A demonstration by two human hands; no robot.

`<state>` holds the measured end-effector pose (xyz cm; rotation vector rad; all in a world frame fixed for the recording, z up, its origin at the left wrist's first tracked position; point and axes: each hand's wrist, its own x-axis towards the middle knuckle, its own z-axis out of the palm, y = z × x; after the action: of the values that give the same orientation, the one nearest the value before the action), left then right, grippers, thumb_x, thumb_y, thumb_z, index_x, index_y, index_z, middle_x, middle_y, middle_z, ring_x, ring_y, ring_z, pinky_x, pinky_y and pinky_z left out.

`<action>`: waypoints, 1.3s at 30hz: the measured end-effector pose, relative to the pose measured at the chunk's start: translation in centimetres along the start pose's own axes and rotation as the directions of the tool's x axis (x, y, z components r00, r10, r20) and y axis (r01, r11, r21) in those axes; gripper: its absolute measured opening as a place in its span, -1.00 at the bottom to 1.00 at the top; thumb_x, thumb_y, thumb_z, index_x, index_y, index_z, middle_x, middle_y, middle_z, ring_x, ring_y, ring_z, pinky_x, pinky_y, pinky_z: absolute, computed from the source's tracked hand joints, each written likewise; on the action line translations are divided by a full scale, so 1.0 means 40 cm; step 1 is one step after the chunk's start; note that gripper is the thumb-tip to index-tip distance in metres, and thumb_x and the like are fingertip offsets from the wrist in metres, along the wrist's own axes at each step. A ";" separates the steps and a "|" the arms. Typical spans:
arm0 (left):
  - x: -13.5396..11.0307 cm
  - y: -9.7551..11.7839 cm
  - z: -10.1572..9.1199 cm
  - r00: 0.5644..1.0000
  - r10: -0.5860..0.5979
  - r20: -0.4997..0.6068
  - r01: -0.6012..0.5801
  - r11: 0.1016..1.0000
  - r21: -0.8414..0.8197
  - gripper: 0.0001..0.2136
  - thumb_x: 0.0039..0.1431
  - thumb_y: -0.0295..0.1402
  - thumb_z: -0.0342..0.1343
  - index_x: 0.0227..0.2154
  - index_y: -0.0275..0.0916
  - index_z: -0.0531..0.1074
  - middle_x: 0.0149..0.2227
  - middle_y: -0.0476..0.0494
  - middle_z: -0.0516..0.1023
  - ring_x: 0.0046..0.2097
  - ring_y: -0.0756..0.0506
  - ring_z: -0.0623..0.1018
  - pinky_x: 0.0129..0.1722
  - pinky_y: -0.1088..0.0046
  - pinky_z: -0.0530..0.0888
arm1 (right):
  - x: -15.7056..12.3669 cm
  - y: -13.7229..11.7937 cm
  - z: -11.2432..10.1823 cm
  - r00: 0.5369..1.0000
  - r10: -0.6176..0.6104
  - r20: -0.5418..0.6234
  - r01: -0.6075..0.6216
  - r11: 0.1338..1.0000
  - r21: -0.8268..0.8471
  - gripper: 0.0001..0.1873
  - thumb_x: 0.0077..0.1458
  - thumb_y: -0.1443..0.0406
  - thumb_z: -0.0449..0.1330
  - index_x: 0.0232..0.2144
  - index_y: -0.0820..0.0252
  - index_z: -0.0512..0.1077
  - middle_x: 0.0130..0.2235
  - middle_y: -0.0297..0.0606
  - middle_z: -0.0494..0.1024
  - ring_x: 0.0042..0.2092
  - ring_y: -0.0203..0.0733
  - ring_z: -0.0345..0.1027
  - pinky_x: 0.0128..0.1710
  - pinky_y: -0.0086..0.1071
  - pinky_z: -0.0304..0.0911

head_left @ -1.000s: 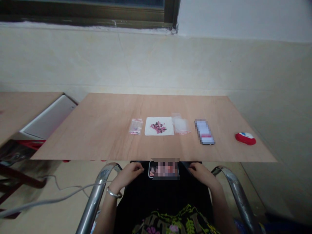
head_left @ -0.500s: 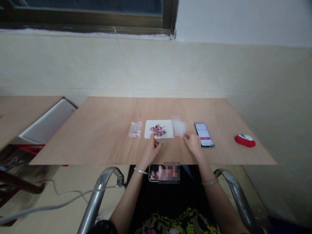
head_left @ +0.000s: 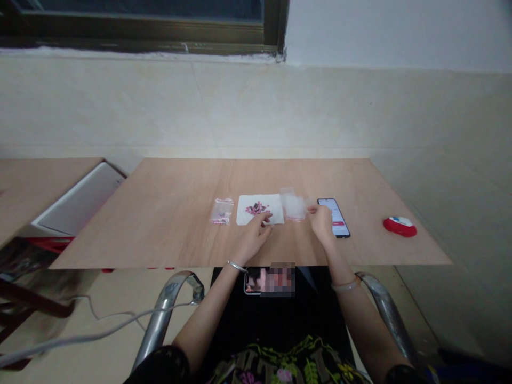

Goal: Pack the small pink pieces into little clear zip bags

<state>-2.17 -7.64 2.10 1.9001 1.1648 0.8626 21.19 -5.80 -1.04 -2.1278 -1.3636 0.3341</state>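
Room, head view: a pale tiled wall (head_left: 160, 101) stands beyond a plain wooden tabletop (head_left: 180, 213), with a dark window (head_left: 140, 10) far left.
Pile: small pink and dark pieces (head_left: 255, 208) lie loose on a white sheet (head_left: 277, 205), near the middle of the tabletop.
Left bag: a small clear bag (head_left: 222, 211) just left of the sheet, some pinkish contents showing near its lower edge.
Right bags: thin clear bags (head_left: 295, 207) touching or overlapping the sheet's right edge — I can make out no pieces inside.
Left hand: the left hand (head_left: 253, 236) reaches over the sheet's near edge, fingers loosely bent by the pile; I cannot tell whether it holds a piece.
Right hand: the right hand (head_left: 321, 222) is narrowed, fingertips together beside the right bags, in front of a phone (head_left: 338, 217); it may have a bag's edge, though I cannot tell.
Progress: early, I'd judge — most visible pieces are loose on the sheet, few look bagged.
Far right: a red-and-white object (head_left: 400, 226), well apart.
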 end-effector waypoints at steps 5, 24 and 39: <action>0.028 -0.011 0.015 0.990 0.122 -0.065 -0.121 0.993 0.017 -0.78 0.21 -0.39 0.04 -0.10 -0.24 0.42 -0.06 -0.20 0.51 0.00 -0.13 0.47 0.04 0.21 0.38 | -0.001 -0.027 -0.037 0.995 0.013 -0.100 -0.007 0.998 0.056 -0.72 0.02 0.36 0.07 -0.37 0.35 0.58 -0.31 0.08 0.62 -0.23 0.02 0.49 -0.27 -0.28 0.26; 0.090 0.040 0.026 0.993 0.115 -0.035 -0.120 0.976 -0.181 -0.68 0.15 -0.34 0.13 -0.04 -0.30 0.46 -0.08 -0.27 0.58 -0.08 -0.15 0.58 -0.04 0.23 0.51 | -0.107 -0.196 -0.058 0.973 -0.053 0.227 -0.177 0.463 0.868 -0.56 -0.23 0.16 0.36 -0.31 0.13 0.26 -0.49 -0.35 0.59 -0.43 -0.19 0.51 -0.44 -0.36 0.43; 0.091 0.091 -0.057 0.955 0.286 -0.078 -0.270 0.948 0.169 -0.77 0.20 -0.42 0.05 -0.10 -0.25 0.49 -0.06 -0.22 0.51 -0.02 -0.10 0.50 0.00 0.30 0.44 | -0.101 -0.272 -0.057 0.978 -0.107 0.179 -0.100 0.510 0.854 -0.76 -0.14 0.17 0.30 -0.43 0.23 0.51 -0.40 -0.26 0.60 -0.35 -0.20 0.49 -0.36 -0.33 0.46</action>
<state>-1.19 -4.94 6.94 2.2096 1.0645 1.0567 12.44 -6.83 6.86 -1.2323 -0.9567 1.0329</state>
